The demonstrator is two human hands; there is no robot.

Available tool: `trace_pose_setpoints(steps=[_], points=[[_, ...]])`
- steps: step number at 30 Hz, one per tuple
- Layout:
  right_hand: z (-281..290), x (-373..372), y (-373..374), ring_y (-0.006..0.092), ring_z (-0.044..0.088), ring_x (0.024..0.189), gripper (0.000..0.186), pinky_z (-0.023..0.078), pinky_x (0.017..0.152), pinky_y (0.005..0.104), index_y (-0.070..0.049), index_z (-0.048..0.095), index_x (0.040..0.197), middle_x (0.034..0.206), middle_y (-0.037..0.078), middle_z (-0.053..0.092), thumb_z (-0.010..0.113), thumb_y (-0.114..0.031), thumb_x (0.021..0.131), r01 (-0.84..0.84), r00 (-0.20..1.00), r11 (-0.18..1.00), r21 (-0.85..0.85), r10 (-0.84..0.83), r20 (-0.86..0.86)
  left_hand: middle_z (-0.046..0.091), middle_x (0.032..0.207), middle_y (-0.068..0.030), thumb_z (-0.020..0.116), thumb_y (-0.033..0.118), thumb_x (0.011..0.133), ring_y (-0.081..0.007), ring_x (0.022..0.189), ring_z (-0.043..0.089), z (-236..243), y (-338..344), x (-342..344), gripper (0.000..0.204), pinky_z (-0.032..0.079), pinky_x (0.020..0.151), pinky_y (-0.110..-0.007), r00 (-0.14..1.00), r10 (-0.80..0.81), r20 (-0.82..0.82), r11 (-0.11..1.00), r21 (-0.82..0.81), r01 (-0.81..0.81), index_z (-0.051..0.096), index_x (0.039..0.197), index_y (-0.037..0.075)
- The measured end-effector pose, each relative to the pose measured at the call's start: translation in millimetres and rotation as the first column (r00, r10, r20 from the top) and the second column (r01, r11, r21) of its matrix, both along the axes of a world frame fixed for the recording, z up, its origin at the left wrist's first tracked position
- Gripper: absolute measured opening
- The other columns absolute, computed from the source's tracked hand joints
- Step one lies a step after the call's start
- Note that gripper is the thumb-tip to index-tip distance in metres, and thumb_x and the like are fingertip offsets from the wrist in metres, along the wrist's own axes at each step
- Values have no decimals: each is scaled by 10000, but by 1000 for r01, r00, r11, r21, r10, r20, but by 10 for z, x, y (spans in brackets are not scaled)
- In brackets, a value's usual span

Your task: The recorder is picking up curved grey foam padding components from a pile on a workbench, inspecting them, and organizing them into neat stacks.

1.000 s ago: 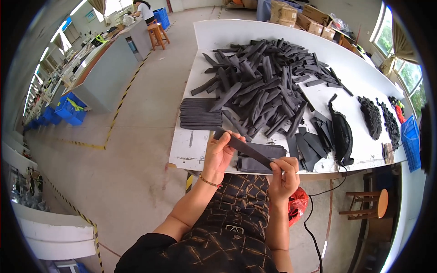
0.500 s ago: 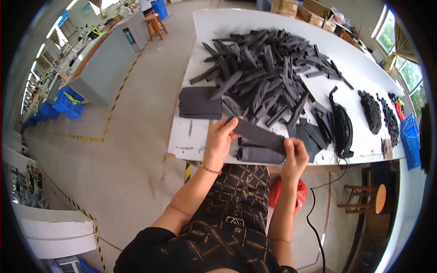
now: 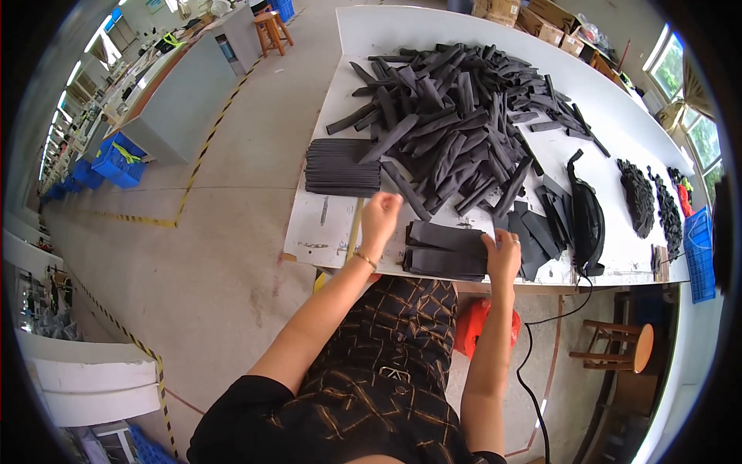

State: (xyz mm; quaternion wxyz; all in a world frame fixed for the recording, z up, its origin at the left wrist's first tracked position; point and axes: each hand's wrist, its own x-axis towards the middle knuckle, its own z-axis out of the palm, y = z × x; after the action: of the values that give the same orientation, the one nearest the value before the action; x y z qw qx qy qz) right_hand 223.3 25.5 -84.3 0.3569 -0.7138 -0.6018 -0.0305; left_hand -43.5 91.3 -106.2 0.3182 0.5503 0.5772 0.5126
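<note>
My left hand (image 3: 380,220) is raised over the worktable's left part with fingertips curled together, apparently holding nothing. My right hand (image 3: 502,251) has its thumb and fingers closed on the right end of a dark fabric strip (image 3: 448,236), which lies on two short stacks of similar pieces (image 3: 444,263) at the near edge. Beyond my left hand is a neat bundle of dark folded strips (image 3: 340,166). A big loose heap of dark rolled strips (image 3: 440,124) covers the back of the white worktable (image 3: 325,232).
A black pouch (image 3: 586,224), loose flat pieces (image 3: 533,240) and two dark bunches (image 3: 638,201) lie rightward. A blue basket (image 3: 699,255) hangs at the right end. A stool (image 3: 618,344), red bag (image 3: 475,329) and hanging cable stand out below. Another bench (image 3: 178,100) is across the aisle.
The strip that both hands held up is now down on the near stacks. My left hand has let go and moved slightly up; my right hand has moved right and down with its end.
</note>
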Motion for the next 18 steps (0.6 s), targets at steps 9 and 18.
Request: trace_pose_setpoints(steps=[9, 18], points=[[-331, 831, 79, 317, 616, 778, 180, 488, 709, 397, -15, 651, 961, 901, 156, 635, 692, -82, 799, 355, 911, 934, -45, -356, -207, 631, 637, -39, 700, 262, 846, -108, 511, 559, -250, 607, -99, 307, 404, 437, -245, 939, 2, 344, 877, -451, 164, 656, 684, 5], [-372, 550, 287, 289, 556, 1009, 191, 442, 799, 438, -97, 691, 985, 1078, 95, 612, 613, -206, 848, 421, 860, 864, -276, -284, 424, 622, 891, -116, 426, 201, 1021, -293, 803, 654, 263, 488, 36, 189, 553, 731, -456, 595, 61, 801, 893, -310, 326, 529, 1110, 70]])
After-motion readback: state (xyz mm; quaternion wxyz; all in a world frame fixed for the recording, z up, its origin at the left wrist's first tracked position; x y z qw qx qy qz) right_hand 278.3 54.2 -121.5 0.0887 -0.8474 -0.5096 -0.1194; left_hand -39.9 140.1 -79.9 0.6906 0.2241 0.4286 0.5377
